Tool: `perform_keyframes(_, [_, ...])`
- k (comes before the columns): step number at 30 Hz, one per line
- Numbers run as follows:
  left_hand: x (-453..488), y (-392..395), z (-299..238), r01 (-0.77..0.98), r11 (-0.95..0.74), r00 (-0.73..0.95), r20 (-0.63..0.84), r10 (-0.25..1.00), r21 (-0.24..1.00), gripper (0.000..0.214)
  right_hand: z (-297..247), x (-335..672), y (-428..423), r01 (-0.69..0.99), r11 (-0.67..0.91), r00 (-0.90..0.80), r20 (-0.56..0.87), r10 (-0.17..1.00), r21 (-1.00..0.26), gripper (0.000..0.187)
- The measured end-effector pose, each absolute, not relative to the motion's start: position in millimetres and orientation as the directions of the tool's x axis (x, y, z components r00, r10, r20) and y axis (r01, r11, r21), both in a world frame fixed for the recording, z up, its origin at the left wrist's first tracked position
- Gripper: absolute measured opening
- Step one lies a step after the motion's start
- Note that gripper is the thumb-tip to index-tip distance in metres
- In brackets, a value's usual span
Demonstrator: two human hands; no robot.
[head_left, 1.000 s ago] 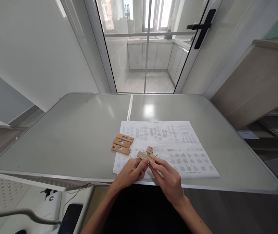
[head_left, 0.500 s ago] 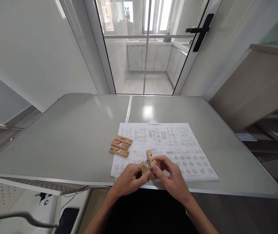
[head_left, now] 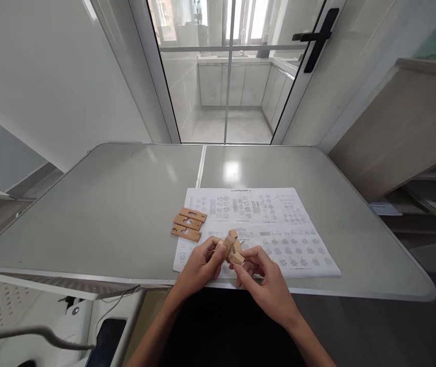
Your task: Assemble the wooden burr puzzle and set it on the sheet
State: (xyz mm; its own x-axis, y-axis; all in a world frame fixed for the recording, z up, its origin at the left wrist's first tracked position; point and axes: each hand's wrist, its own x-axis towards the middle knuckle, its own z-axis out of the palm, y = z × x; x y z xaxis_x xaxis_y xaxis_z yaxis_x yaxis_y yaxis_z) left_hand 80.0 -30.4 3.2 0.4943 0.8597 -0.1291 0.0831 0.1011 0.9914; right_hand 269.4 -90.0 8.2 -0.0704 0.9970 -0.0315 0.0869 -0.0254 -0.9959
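Both hands hold a small wooden puzzle assembly (head_left: 232,248) of crossed notched bars just above the near edge of the grey table (head_left: 126,204). My left hand (head_left: 199,267) pinches its left side with fingers closed. My right hand (head_left: 264,283) grips its right and lower side, fingers curled round it. Three loose flat wooden pieces (head_left: 187,224) with cut-out slots lie side by side to the left, partly on the printed instruction sheet (head_left: 279,224).
The sheet of small diagrams lies flat in front of me. A glass sliding door (head_left: 225,76) with a black handle stands beyond the table. Wooden shelving (head_left: 412,132) is at the right. A white device with cables (head_left: 69,326) sits low at the left.
The hands have turned the wooden assembly between them, so its bars point differently. The loose pieces and the sheet have not moved on the table.
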Motion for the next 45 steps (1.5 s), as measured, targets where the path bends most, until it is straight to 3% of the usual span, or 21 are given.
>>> perform_keyframes(6, [79.2, -26.7, -3.4, 0.022, 0.154, 0.435, -0.148, 0.888, 0.988, 0.044, 7.3, 279.2, -85.7, 0.209, 0.03, -0.142, 0.0, 0.99, -0.977, 0.024])
perform_keyframes(13, [79.0, -24.3, -3.6, 0.013, 0.164, 0.386, -0.157, 0.909, 0.986, 0.047, 1.7, 289.1, -77.1, 0.443, 0.171, -0.043, 0.169, 0.985, -0.88, 0.018])
perform_keyframes(18, [80.7, -24.0, -3.2, -0.014, 0.164, 0.384, -0.146, 0.912, 0.986, 0.046, -9.0, 286.5, -74.1, 0.576, 0.222, -0.048, 0.239, 0.97, -0.787, 0.025])
perform_keyframes(28, [80.7, -24.8, -2.1, 0.024, 0.164, 0.379, -0.161, 0.911, 0.986, 0.044, -21.4, 283.5, -72.4, 0.601, 0.218, -0.054, 0.234, 0.971, -0.769, 0.033])
perform_keyframes(45, [81.5, -24.2, -3.7, 0.027, 0.164, 0.385, -0.161, 0.909, 0.986, 0.043, -22.6, 284.4, -71.7, 0.611, 0.216, -0.049, 0.237, 0.97, -0.761, 0.029])
